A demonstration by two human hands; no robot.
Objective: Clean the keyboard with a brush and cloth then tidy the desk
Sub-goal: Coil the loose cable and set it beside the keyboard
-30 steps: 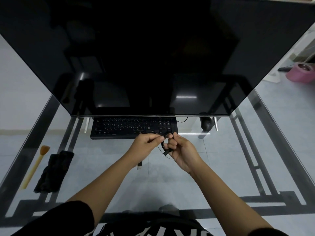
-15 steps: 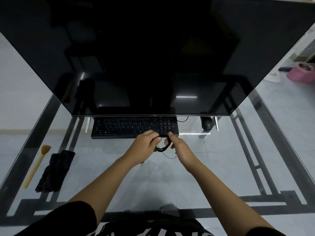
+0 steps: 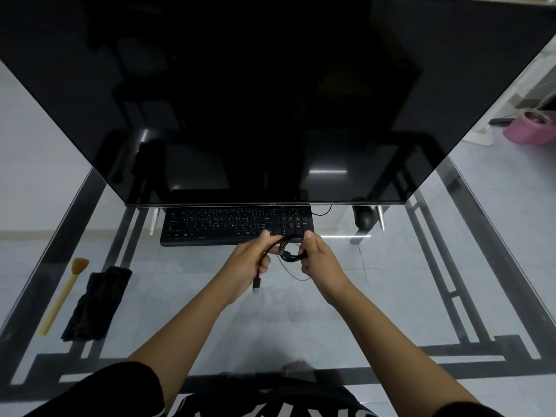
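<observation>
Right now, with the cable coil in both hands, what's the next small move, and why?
Probably wind the loose end round the black cable coil once more. The right hand pinches that coil in front of the keyboard; the left hand grips the tail, its USB plug dangling below the fist, and slack hangs under the coil.

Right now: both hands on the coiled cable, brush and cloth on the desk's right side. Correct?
Wrong side: in the head view the brush and black cloth lie on the desk's left side. The left hand and right hand do hold the coiled cable.
</observation>
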